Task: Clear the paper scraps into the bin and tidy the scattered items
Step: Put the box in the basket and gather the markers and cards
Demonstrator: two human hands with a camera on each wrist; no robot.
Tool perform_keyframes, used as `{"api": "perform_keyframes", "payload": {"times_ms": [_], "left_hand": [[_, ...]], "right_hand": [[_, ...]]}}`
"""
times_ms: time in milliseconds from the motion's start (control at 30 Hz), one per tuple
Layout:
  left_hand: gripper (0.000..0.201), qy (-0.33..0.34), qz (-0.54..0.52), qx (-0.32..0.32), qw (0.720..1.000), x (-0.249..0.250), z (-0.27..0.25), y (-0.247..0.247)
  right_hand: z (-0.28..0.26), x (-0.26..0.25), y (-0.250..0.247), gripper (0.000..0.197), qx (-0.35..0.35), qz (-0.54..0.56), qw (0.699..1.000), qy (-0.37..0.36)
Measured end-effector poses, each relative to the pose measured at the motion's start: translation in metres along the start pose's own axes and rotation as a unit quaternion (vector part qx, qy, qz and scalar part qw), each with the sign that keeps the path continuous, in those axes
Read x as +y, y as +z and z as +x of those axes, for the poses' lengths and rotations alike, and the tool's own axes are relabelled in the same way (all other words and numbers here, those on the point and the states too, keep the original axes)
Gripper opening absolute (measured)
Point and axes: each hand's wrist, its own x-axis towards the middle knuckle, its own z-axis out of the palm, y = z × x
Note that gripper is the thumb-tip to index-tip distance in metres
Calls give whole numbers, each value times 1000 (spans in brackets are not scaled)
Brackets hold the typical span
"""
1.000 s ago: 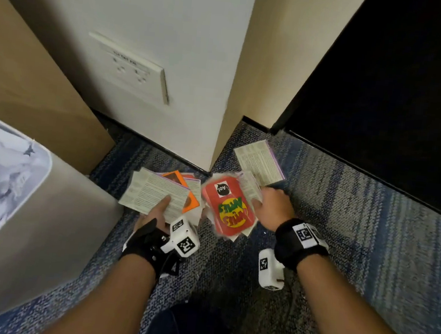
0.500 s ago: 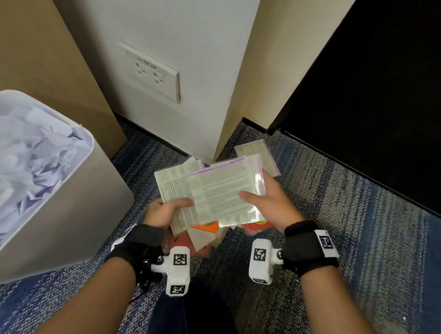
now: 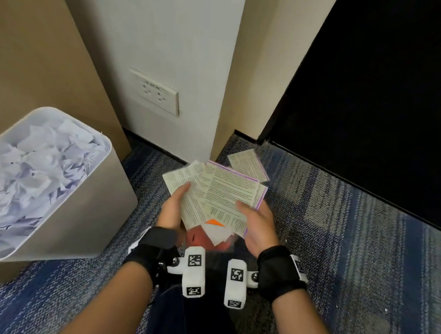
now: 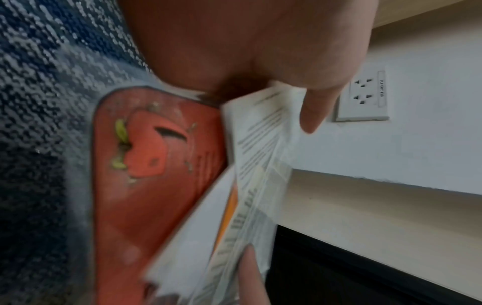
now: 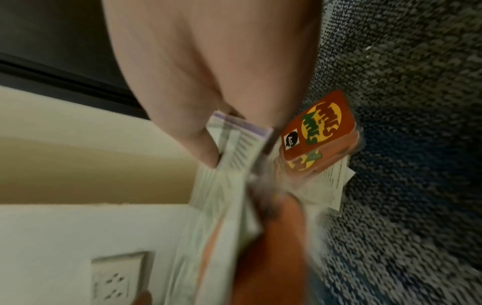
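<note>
Leaflets (image 3: 222, 194) sit grasped between left hand (image 3: 172, 210) and right hand (image 3: 258, 225), thumbs on top.

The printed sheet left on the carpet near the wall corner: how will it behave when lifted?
The sheet looks thin and lies flat, so probably light and floppy. Its edge may be hard to catch on the carpet.

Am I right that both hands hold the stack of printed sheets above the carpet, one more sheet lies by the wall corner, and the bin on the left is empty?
Not quite: the bin is not empty. The head view shows it filled with crumpled white paper scraps. The rest stands: the left hand and right hand hold the stack of printed sheets above the carpet, and one more sheet lies by the wall corner.
</note>
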Motion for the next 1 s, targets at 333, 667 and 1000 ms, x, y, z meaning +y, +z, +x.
{"api": "perform_keyframes", "payload": {"times_ms": [333,667,1000], "left_hand": [[45,146,150,80,975,-28,-14,37],[45,79,321,25,944,-15,-32,44],[34,-86,164,-154,971,8,-69,59]], "right_hand": [[-20,5,-7,71,14,-45,999,-23],[-35,-39,-57,69,-178,-366,912,-55],[-63,-25,-58,46,-228,-155,959,70]]}}
